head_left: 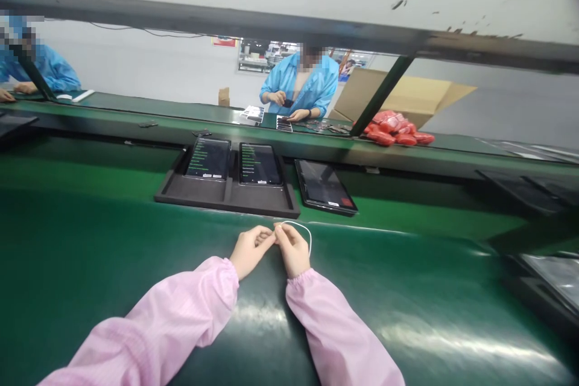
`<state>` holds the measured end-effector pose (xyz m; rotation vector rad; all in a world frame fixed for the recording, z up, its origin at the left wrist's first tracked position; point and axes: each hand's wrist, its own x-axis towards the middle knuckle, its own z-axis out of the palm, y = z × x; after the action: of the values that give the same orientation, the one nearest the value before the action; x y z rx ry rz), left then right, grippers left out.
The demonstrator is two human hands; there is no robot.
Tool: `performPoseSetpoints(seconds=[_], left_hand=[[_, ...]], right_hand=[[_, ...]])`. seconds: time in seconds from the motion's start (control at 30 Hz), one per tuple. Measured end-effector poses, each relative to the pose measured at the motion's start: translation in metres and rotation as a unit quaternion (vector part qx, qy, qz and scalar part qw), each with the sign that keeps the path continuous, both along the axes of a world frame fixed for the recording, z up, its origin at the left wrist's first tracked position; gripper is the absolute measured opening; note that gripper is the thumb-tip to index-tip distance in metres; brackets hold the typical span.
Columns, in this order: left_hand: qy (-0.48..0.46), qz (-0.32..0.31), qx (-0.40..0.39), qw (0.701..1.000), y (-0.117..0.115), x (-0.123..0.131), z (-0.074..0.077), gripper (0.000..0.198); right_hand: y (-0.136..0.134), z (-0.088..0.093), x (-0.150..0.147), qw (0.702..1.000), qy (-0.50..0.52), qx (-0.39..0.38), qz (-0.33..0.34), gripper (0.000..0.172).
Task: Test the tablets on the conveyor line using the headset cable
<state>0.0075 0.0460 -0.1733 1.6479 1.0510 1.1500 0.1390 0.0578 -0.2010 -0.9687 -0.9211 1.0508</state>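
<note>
My left hand and my right hand meet fingertip to fingertip over the green work surface. A thin white cable loops out from the right fingertips and curves down behind that hand. Both hands are closed in a pinch. The right fingers grip the cable near its end; whatever sits between the left thumb and finger is hidden. Just beyond the hands lies a black foam tray carrying two tablets, the left tablet and the right tablet, with green text on their screens.
Right of the tray rests another dark tablet. Red bundles and a cardboard box stand beyond the green rail. Two people in blue work across the line, one person opposite me. A shelf beam spans overhead. Dark trays sit at right.
</note>
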Motion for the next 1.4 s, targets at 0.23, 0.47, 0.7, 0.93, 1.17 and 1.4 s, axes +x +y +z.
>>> performPoseSetpoints(seconds=[0.23, 0.47, 0.7, 0.93, 1.17, 1.4], left_hand=[[-0.018, 0.0, -0.012, 1.0, 0.002, 0.003, -0.001, 0.035], [-0.027, -0.014, -0.009, 0.999, 0.0, 0.003, 0.003, 0.042], [-0.028, -0.031, -0.017, 0.999, -0.003, 0.004, 0.012, 0.046], [-0.016, -0.025, -0.016, 0.999, -0.002, 0.003, 0.011, 0.05], [0.005, -0.02, -0.008, 1.0, -0.002, 0.002, 0.011, 0.051], [0.021, -0.024, -0.004, 0.999, -0.001, 0.002, 0.011, 0.056]], right_hand=[[0.004, -0.004, 0.003, 0.999, 0.029, 0.01, 0.022, 0.056], [0.001, -0.001, 0.003, 0.998, 0.032, 0.02, 0.051, 0.048], [-0.006, 0.005, -0.001, 0.997, 0.009, 0.029, 0.075, 0.057], [-0.006, 0.008, 0.002, 0.994, -0.019, 0.034, 0.103, 0.062], [-0.006, 0.007, 0.003, 0.992, -0.056, 0.037, 0.105, 0.063], [-0.005, 0.008, 0.002, 0.993, -0.06, 0.027, 0.1, 0.066]])
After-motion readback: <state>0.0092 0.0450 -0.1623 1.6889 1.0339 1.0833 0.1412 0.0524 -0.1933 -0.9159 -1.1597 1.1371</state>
